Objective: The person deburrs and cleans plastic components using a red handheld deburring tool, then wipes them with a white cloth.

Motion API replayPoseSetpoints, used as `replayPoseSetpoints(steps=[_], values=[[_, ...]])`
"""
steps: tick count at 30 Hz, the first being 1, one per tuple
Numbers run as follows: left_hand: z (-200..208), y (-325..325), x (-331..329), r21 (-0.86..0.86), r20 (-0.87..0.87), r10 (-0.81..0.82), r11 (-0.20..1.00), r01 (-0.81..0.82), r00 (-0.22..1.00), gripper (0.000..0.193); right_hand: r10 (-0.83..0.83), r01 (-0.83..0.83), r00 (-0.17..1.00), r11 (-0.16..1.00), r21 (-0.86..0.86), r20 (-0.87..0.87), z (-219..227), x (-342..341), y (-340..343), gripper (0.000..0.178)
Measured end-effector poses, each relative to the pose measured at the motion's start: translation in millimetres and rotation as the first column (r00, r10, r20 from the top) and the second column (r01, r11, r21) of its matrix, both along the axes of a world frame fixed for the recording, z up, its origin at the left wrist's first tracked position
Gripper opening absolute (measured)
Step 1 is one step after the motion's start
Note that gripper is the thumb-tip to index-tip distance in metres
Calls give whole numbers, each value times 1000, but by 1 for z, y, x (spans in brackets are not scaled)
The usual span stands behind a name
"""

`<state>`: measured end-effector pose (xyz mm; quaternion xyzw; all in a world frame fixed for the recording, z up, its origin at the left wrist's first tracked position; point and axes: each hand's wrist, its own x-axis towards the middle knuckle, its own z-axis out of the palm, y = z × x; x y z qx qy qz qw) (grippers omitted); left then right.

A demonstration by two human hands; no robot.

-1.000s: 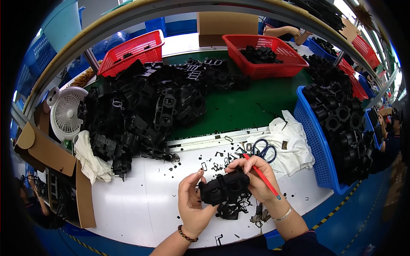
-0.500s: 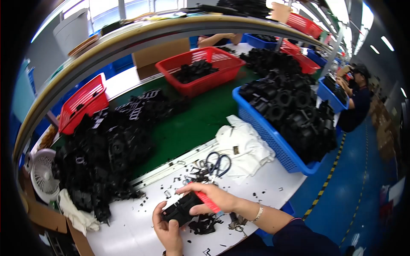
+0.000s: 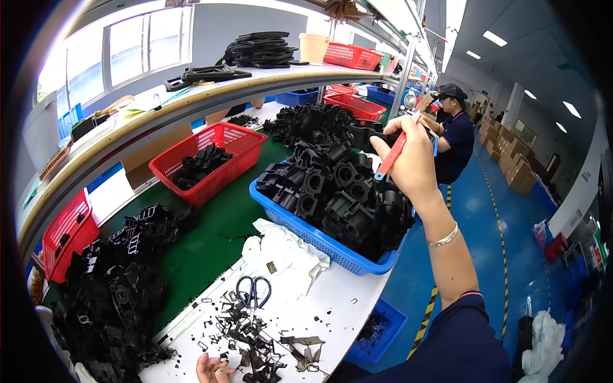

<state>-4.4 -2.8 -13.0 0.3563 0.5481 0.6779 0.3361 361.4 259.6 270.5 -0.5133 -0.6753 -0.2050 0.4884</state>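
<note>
My right hand (image 3: 415, 159) is raised past the far right side of the blue basket (image 3: 319, 239). It is closed on a slim red-handled tool (image 3: 392, 157) with a teal end; the working tip cannot be made out. A black plastic part (image 3: 367, 135) shows beside the thumb, and whether my fingers hold it is unclear. The basket is heaped with black moulded parts (image 3: 351, 210). My left hand (image 3: 214, 369) is low at the bottom edge, partly cut off, fingers loosely apart with nothing visible in them. Near it lie black plastic scraps (image 3: 255, 357) and dark-handled scissors (image 3: 253, 292).
A white cloth (image 3: 287, 252) lies against the blue basket. Black parts (image 3: 121, 287) are piled at left, near red baskets (image 3: 217, 172). A shelf rail (image 3: 172, 105) crosses above the bench. A blue bin (image 3: 383, 332) is below the right edge; a co-worker (image 3: 456, 134) sits beyond.
My right hand has risen from the bench to above the basket, still with the red tool. My left hand has dropped and no longer holds the black part. The view has swung right.
</note>
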Motion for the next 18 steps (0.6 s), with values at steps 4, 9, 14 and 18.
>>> replayPoseSetpoints(steps=[4,9,14,18], values=[[0,8,4,-2,-8,5,1000,-5,1000,42,-155,156,988,966,-207,22,3,48,25,38],[5,10,2,-40,-14,44,998,-44,999,38,-199,188,979,968,-166,-52,5,76,30,38],[-3,14,1,-27,-66,100,994,-102,993,37,-288,260,950,943,-207,-119,-9,124,24,39],[-5,19,0,-53,-153,132,989,-141,979,34,-275,181,927,923,-339,-254,-30,158,36,35]])
